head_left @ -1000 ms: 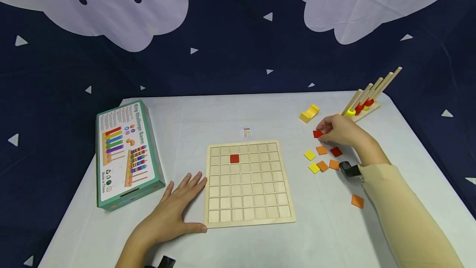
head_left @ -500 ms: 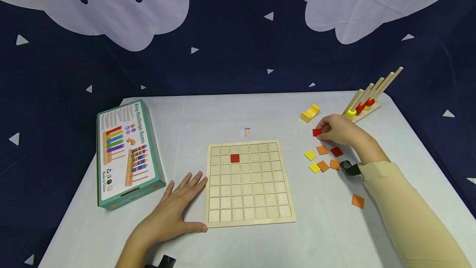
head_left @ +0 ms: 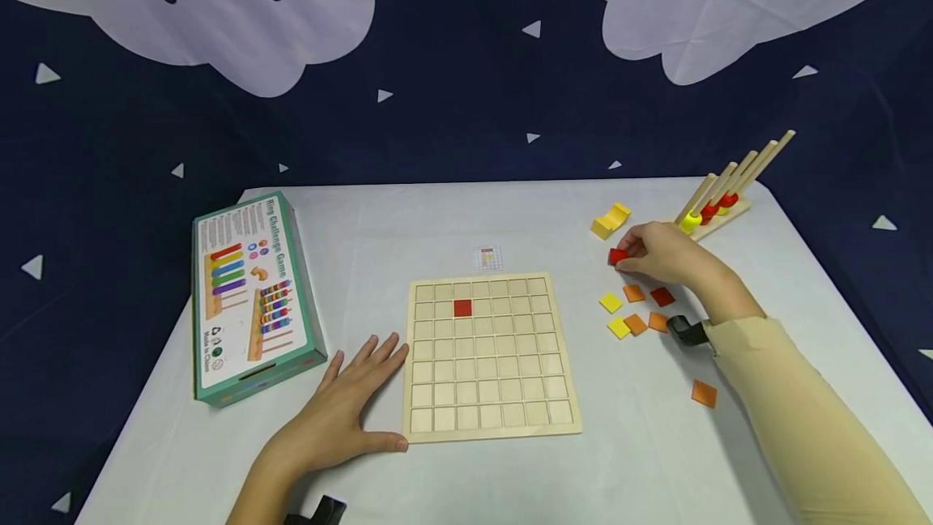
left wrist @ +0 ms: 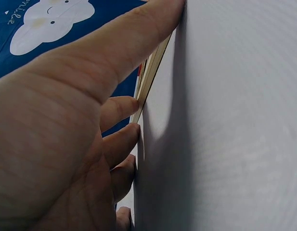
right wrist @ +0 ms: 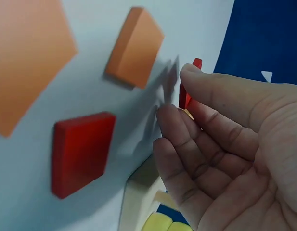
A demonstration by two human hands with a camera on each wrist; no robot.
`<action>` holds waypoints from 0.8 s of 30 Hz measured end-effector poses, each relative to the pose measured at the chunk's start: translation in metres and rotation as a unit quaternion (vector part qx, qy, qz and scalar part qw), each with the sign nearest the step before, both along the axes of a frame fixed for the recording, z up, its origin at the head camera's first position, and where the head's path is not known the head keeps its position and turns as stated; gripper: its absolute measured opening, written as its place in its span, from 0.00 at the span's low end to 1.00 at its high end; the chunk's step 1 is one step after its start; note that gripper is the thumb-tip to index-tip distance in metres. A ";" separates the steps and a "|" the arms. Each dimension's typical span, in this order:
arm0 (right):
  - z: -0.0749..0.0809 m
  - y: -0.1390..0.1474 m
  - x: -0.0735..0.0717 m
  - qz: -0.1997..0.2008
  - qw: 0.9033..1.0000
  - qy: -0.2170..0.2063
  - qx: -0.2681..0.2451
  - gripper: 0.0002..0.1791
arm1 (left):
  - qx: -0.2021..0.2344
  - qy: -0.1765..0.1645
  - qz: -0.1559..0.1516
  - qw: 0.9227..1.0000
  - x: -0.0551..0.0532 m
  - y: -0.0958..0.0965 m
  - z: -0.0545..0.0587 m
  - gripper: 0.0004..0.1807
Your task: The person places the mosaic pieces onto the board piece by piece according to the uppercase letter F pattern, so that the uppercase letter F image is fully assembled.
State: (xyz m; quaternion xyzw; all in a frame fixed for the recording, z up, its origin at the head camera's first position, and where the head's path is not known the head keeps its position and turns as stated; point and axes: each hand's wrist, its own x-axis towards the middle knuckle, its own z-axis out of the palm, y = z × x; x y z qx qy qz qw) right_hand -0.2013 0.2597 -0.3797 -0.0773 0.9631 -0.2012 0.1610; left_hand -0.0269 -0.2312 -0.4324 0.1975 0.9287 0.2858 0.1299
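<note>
My right hand [head_left: 666, 253] pinches a red square tile [head_left: 616, 256] between thumb and fingers, over the right part of the table. In the right wrist view the tile [right wrist: 184, 96] shows edge-on beside the thumb. My left hand [head_left: 338, 416] lies with fingers spread on the table, fingertips and thumb right at the left edge of a wooden grid board [head_left: 496, 359]. One red tile [head_left: 462, 309] sits in a cell of the board's second row. Near the right hand lie another red tile [head_left: 662, 296], two yellow tiles [head_left: 611, 302] and several orange tiles [head_left: 634, 293].
A green game box [head_left: 258, 298] stands at the left. Behind the right hand are a peg stand [head_left: 717, 213] with red and yellow rings and a yellow curved block [head_left: 611, 221]. A small printed card [head_left: 487, 258] lies beyond the board. One orange tile [head_left: 704, 394] lies nearer the front.
The right hand, pinching the red tile, has shifted slightly left. The left hand stays at the board's edge. The whole head view has drifted a little.
</note>
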 end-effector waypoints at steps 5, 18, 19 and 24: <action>0.004 -0.006 0.002 0.019 1.000 0.022 -0.005 0.13 | -0.001 0.001 0.000 1.000 0.000 0.001 0.001 0.65; 0.010 -0.030 0.012 0.042 0.997 0.043 -0.047 0.13 | -0.007 0.021 0.003 1.000 0.000 0.003 0.000 0.66; 0.011 -0.032 0.013 0.045 0.997 0.047 -0.050 0.13 | -0.006 0.023 0.003 1.000 0.000 0.003 0.000 0.66; 0.010 -0.044 0.017 0.059 0.994 0.060 -0.069 0.12 | -0.003 0.031 0.002 1.000 0.002 0.003 0.001 0.65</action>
